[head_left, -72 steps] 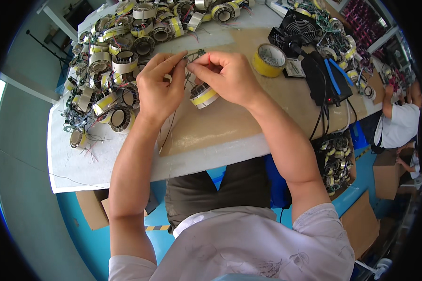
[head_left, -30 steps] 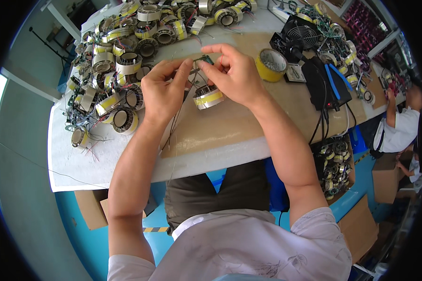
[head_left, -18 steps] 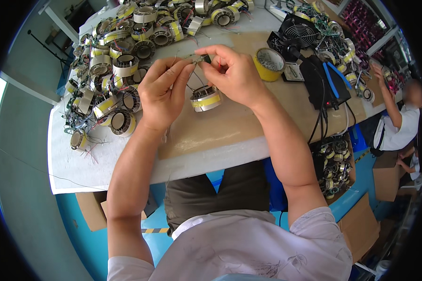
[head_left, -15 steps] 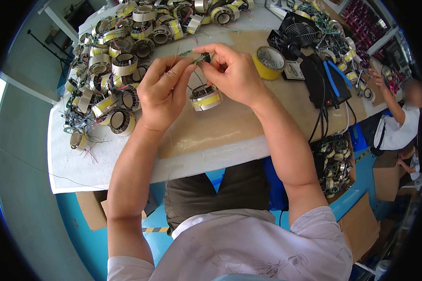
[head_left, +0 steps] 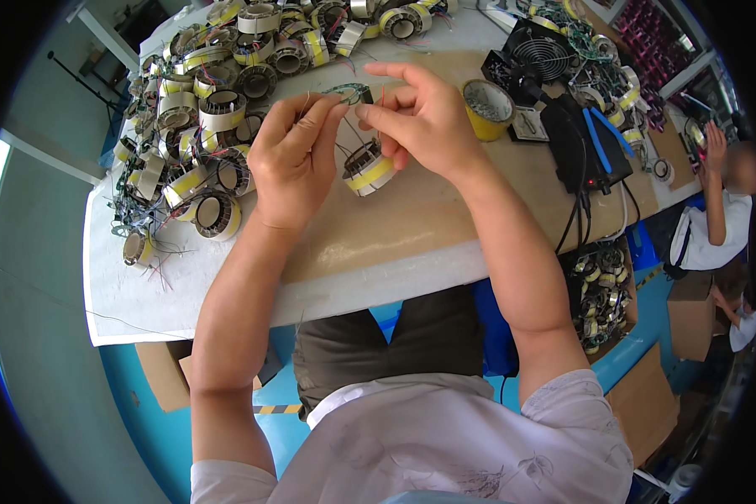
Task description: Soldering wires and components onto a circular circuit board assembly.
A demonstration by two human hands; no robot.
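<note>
Hands: left hand (head_left: pixel 290 160) and right hand (head_left: pixel 424 122) both pinch thin wires (head_left: pixel 349 91) together.
Coil (head_left: pixel 368 168): hangs under the wires, above the desk (head_left: pixel 412 227).

Head view: two hands working thin wires above a wound coil on a brown work board.

The left hand (head_left: pixel 292 164) and right hand (head_left: pixel 420 122) meet fingertip to fingertip, pinching the thin wires (head_left: pixel 349 91) that rise from the coil (head_left: pixel 367 168), a ring wrapped in yellow tape lying on the work board (head_left: pixel 445 218). Left of the coil lies a heap of similar coils (head_left: pixel 206 101); right of it stand a yellow tape roll (head_left: pixel 487 107) and, farther right, a black device (head_left: pixel 584 143) with blue-handled tools. Another person (head_left: pixel 722 202) sits at the far right.
</note>
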